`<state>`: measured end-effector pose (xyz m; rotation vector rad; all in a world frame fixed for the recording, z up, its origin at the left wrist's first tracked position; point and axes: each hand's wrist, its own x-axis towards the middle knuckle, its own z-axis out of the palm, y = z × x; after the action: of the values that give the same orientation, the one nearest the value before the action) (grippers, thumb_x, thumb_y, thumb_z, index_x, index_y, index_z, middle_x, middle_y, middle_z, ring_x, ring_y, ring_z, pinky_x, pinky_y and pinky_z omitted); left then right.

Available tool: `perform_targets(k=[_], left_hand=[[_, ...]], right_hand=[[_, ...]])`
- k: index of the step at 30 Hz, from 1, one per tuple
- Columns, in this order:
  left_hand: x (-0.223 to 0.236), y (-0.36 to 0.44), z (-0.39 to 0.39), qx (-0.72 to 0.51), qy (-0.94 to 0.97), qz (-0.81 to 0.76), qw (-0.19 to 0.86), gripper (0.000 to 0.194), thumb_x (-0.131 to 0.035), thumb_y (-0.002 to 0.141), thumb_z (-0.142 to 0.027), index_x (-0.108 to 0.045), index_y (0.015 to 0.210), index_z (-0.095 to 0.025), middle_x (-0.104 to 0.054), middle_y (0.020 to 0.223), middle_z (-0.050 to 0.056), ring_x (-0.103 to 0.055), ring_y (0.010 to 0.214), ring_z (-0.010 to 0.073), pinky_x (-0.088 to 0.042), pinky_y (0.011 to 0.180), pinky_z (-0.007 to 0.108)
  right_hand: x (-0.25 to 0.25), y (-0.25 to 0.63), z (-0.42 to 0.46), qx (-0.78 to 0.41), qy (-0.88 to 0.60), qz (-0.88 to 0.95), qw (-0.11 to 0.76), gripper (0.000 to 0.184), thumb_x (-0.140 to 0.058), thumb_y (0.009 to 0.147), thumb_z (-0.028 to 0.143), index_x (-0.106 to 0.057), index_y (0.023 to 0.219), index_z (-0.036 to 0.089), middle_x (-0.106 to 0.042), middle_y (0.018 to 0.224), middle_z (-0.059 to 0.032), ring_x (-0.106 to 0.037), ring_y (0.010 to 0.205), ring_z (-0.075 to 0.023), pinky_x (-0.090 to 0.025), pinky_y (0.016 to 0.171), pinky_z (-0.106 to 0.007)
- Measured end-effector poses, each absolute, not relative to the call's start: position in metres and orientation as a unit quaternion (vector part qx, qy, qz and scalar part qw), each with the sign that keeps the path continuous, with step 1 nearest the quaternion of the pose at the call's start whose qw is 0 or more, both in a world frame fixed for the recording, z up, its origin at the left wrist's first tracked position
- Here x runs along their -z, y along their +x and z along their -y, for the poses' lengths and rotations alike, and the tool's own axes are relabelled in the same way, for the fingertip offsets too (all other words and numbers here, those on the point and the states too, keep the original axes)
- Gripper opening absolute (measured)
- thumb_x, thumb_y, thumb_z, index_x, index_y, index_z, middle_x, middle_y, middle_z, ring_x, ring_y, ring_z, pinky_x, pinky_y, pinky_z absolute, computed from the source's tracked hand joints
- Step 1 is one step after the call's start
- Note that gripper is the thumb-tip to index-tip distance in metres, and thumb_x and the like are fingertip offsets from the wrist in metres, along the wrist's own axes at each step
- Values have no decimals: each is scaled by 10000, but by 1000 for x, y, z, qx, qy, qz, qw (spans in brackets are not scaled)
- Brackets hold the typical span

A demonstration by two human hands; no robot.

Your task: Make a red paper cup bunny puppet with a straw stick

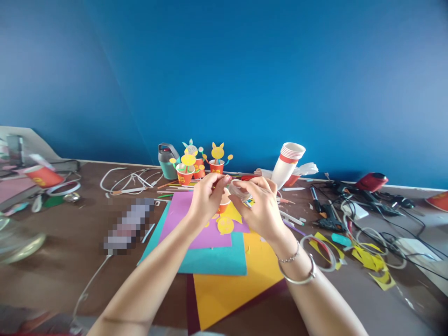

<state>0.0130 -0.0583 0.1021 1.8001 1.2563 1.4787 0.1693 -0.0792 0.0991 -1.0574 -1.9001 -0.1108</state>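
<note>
Room up high, stuff in the way down low.
Open way between the forearms (pixel 157 266), over the flat teal paper (pixel 213 263) and orange paper (pixel 234 284). Blocked ahead by the red cup (pixel 223 204), then cup animals (pixel 185 176), tall cup stack (pixel 285 165) and blue wall (pixel 227 84). Blocked at right by the glue gun (pixel 331 220) and messy black cords (pixel 402 219).

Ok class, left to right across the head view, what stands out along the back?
Tilted red cup, teal flask, cups with paper figures, leaning stack of white cups, red-black object, cut-off red item.
</note>
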Motion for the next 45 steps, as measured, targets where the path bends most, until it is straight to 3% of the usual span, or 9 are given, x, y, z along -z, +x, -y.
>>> perform_targets(k=[7,13,16,18,20,22,30,37,45], left_hand=[[-107,13,60,-523,629,-433,379,393,-550,888,-520,-595,736,-161,-563,590,-7,-512,518,106,-385,496,219],[-93,18,55,-438,664,-416,442,392,-552,876,-533,-586,746,-165,-547,599,-11,-473,509,97,-359,492,223],[-83,23,50,-376,713,-423,415,403,-526,886,-532,-574,709,-173,-506,559,-31,-441,482,93,-329,496,227],[-81,27,48,-320,758,-437,364,413,-507,897,-522,-600,697,-174,-524,548,-28,-455,472,96,-312,504,229],[-85,30,46,-251,800,-449,309,413,-506,901,-507,-641,695,-176,-568,556,-15,-488,482,102,-304,515,228],[-90,33,44,-180,825,-461,272,393,-530,890,-497,-687,718,-181,-598,553,-5,-519,500,115,-306,524,230],[-101,37,32,-92,831,-451,313,299,-671,768,-477,-727,860,-198,-707,714,14,-607,610,146,-364,538,228],[-110,31,23,-113,831,-420,347,193,-673,750,-361,-746,783,-186,-683,642,11,-565,556,135,-356,520,233],[-116,38,20,-88,857,-413,295,172,-647,769,-279,-777,820,-179,-716,763,44,-601,682,161,-382,601,241]], right_hand=[[-93,179,63,29,-477,761,439,156,-700,838,348,-719,942,233,-731,845,-47,-637,928,-246,-359,981,-455],[-94,207,50,-190,-437,805,353,224,-666,855,345,-719,1027,213,-750,993,-68,-673,886,-211,-492,808,-347],[-87,226,42,-215,-478,826,209,247,-514,923,263,-699,1068,188,-745,993,-58,-677,876,-181,-503,744,-281],[-76,235,40,-163,-556,812,71,216,-506,879,165,-720,906,166,-739,873,-66,-675,818,-194,-483,711,-279],[-61,238,43,-143,-604,784,19,128,-586,779,112,-712,801,107,-723,771,-129,-679,754,-254,-465,660,-314],[-46,237,49,-123,-640,758,-2,237,-647,741,127,-701,965,71,-732,903,-191,-690,858,-311,-462,683,-329],[-26,244,62,-116,-666,736,32,350,-582,808,173,-655,1148,130,-722,1082,-151,-660,1047,-293,-455,790,-308],[-21,294,53,-244,-547,787,148,363,-535,764,101,-670,1095,165,-705,885,-42,-644,811,-188,-470,719,-282],[-48,300,70,-291,-478,804,199,356,-713,697,275,-663,1039,187,-625,808,3,-516,671,-136,-439,623,-262]])
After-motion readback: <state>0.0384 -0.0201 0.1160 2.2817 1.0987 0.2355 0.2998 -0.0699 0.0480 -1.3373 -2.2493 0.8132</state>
